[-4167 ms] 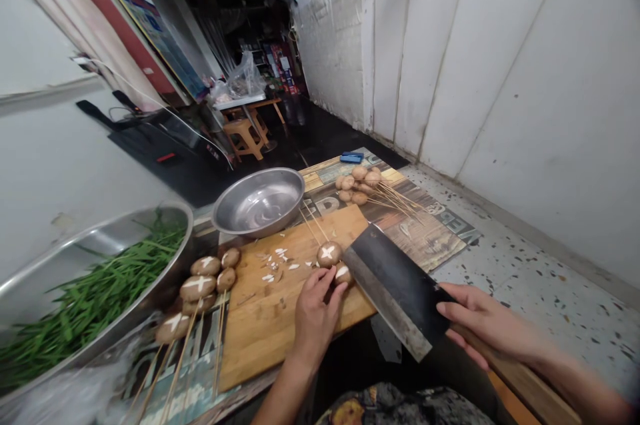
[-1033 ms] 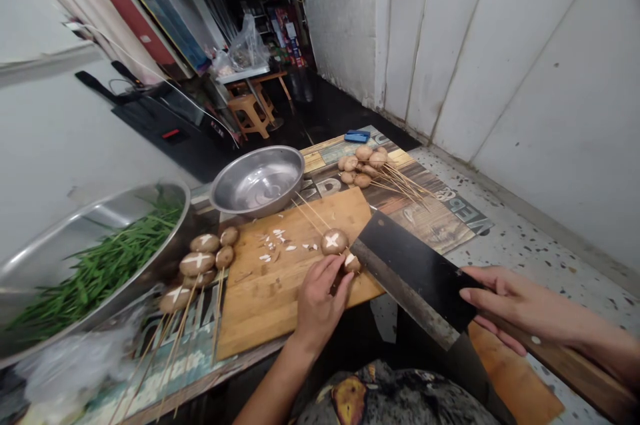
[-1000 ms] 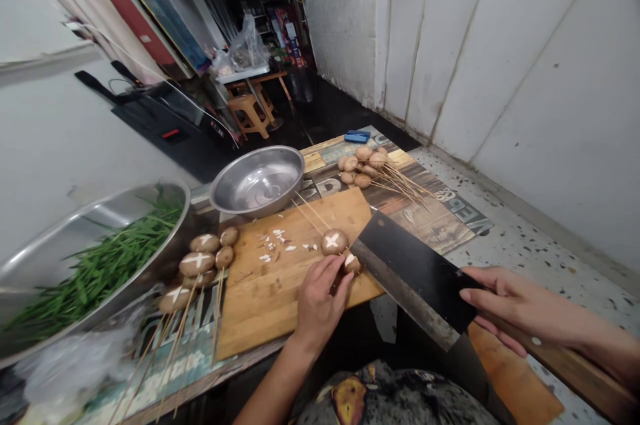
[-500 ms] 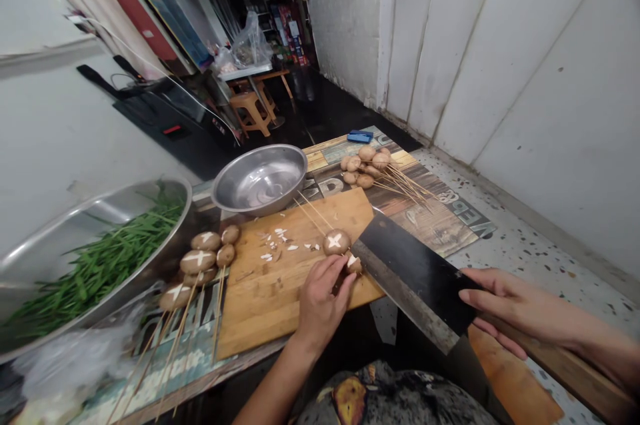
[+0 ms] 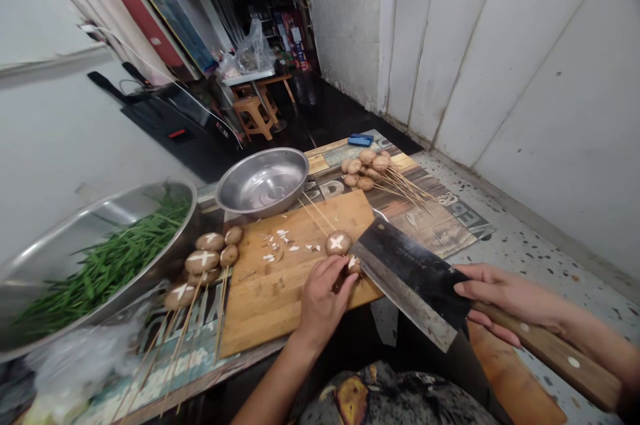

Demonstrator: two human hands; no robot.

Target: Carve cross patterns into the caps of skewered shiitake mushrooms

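Observation:
My left hand (image 5: 323, 298) pinches a small brown mushroom (image 5: 355, 266) with white cuts in its cap, at the right edge of the wooden cutting board (image 5: 270, 308). Beside it, a larger mushroom (image 5: 339, 242) bears a white cross, and two thin skewers (image 5: 319, 215) run from the pair toward the far side. My right hand (image 5: 490, 295) is closed around the wooden handle of a dark cleaver (image 5: 413, 272). The blade's edge is close to the small mushroom; whether they touch I cannot tell. White mushroom trimmings (image 5: 283, 235) lie scattered on the board.
Skewered mushrooms with crosses (image 5: 203, 261) lie left of the board. Uncut-looking skewered mushrooms (image 5: 367, 157) and a blue object (image 5: 361, 140) lie at the back. A steel bowl (image 5: 225, 195) stands behind the board; a larger basin (image 5: 187, 215) holds green vegetables. A plastic bag (image 5: 75, 365) lies front left.
The small mushroom's cap now shows crossing white cuts, where a single white patch showed earlier. The cleaver has rolled slightly, showing more of its handle. My left hand keeps its grip.

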